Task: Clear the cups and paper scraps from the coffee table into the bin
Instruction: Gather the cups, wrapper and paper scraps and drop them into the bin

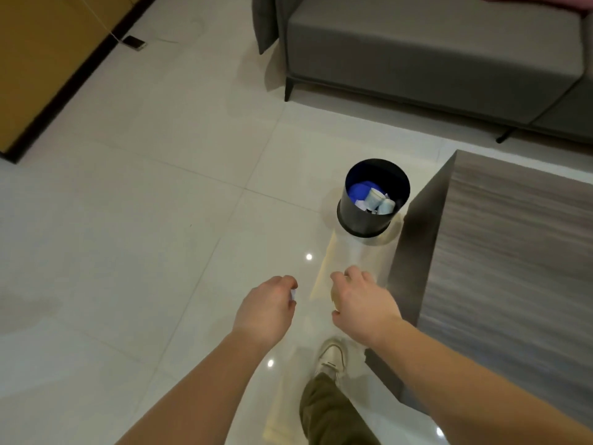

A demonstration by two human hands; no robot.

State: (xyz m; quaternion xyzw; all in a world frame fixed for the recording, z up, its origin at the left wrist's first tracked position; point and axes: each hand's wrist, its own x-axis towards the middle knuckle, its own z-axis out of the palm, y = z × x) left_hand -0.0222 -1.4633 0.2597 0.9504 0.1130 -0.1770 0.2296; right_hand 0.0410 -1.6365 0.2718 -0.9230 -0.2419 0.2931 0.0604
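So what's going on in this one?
A person is walking toward the black bin on the floor beside the coffee table. The left hand pinches a small white paper scrap; what the right hand holds, if anything, is hidden. Cups and paper already lie in the bin.

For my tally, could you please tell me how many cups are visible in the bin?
2. Both cups lie in the bin: one near the middle, the other just right of it, toward the table. More may be hidden under the blue item.
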